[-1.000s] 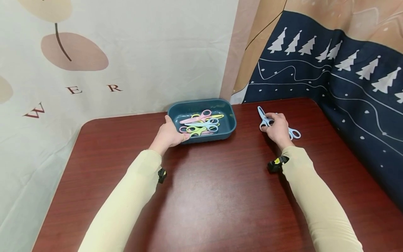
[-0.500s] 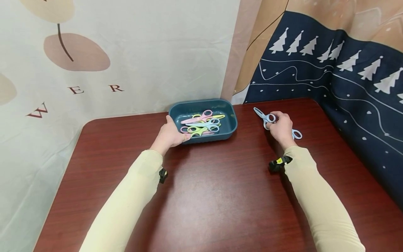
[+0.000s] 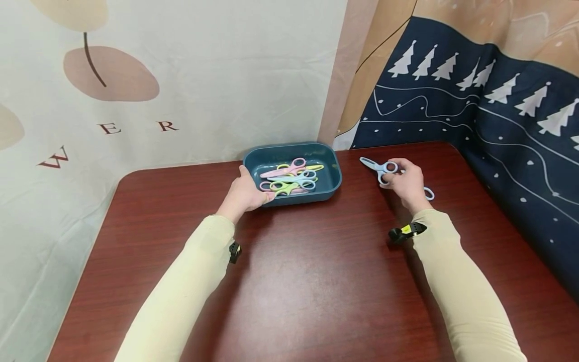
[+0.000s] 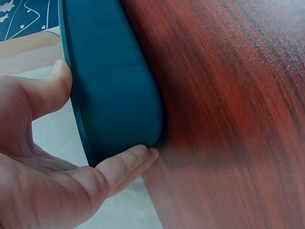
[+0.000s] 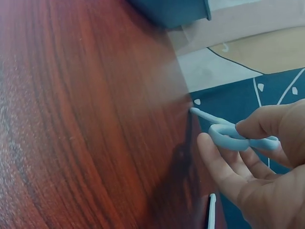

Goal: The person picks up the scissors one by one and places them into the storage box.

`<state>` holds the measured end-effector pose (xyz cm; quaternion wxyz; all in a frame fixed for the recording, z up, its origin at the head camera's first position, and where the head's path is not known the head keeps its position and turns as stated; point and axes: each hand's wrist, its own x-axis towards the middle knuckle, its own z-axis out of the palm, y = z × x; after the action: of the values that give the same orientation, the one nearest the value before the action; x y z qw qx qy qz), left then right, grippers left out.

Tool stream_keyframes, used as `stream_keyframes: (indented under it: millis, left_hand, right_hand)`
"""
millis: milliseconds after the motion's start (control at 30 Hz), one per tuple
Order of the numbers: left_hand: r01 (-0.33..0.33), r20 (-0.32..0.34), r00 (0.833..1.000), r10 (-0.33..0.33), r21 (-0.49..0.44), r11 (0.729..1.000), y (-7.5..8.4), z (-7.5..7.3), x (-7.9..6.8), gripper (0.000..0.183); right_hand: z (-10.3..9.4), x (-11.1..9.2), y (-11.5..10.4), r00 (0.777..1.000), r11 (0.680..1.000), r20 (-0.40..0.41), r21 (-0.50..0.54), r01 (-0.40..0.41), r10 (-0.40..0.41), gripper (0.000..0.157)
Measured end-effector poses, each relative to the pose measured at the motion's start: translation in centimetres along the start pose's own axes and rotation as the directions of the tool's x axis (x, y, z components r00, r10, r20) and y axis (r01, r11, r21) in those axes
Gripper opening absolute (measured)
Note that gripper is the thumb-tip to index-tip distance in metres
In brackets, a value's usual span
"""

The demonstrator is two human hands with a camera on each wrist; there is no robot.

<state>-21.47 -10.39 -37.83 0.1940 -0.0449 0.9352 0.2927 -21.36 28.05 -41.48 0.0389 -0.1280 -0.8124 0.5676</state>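
In the head view, my left hand grips the near-left corner of a dark teal plastic bin. In the left wrist view, the thumb lies at the rim and the straighter fingers lie against the outer wall. Inside the bin lies a pile of pink, yellow, green and light blue scissors. At the right, my right hand pinches light blue scissors by the handle loops, the blades pointing left. Another light blue pair of scissors is mostly hidden behind that hand.
The reddish-brown wooden table extends toward me under both arms. A pale curtain hangs behind the bin, and a navy tree-patterned cloth borders the back right.
My right hand has drawn the light blue scissors up from beside the other pair, shifting slightly right, and their blades have swung to point more leftward. The left hand stays at the bin.
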Motion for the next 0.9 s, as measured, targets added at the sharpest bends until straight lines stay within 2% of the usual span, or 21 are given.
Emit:
stream_keyframes:
  millis: [133, 600, 900]
  left_hand:
    - [0.005, 0.004, 1.000, -0.005, -0.014, 1.000, 0.0, 0.0, 0.0, 0.122]
    - [0.012, 0.004, 1.000, -0.012, -0.017, 1.000, 0.2, 0.0, -0.2, 0.122]
    - [0.008, -0.002, 1.000, -0.008, -0.003, 1.000, 0.1, 0.0, -0.1, 0.121]
  right_hand:
    - [-0.2, -0.1, -0.2, 1.000, 0.998, 0.021, 0.058, -0.011, 0.009, 0.050]
    - [-0.8, -0.9, -1.0, 0.999, 0.992, 0.038, 0.130, 0.003, -0.008, 0.042]
    - [-1.2, -1.4, -1.8, 0.996, 0.961, 0.080, 0.276, 0.022, -0.045, 0.036]
